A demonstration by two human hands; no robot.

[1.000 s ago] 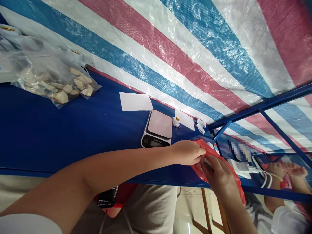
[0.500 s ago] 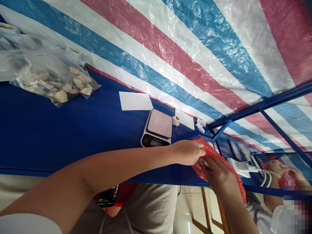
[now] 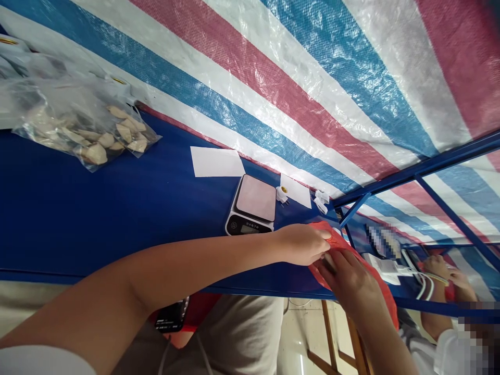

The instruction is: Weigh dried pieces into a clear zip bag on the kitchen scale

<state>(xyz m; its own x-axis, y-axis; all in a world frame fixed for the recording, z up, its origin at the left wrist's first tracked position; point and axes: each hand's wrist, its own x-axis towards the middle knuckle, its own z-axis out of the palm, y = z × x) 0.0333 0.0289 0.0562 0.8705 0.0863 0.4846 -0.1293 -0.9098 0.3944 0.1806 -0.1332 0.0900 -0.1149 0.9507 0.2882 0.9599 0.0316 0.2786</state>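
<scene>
**Two-Handed Hold at the Table Edge**

The red plastic bag (image 3: 339, 240) is located at the near edge of the blue tabletop (image 3: 117, 219), overhanging it toward the person. The left hand (image 3: 300, 245) is closed on the upper fold of the bag. The right hand (image 3: 346, 278) is curled on the lower side, its fingers (image 3: 332, 260) pressed into the material. A small dark object shows between the hands; its identity cannot be determined. This opposed grip appears to keep the bag gathered and clear of the surface.

Just beyond the hands stands a black digital kitchen scale with a pale pink platform (image 3: 255, 198), within easy reach. Two white paper sheets (image 3: 216, 161) and (image 3: 295, 191) lie on either side of it. Farther left, a clear plastic bag of pale tan pieces (image 3: 94, 140) rests against the striped red, white and blue tarpaulin (image 3: 273, 78). At far right, a co-worker's hands (image 3: 439, 266) work separately, beyond a blue metal frame bar (image 3: 410, 172).
</scene>
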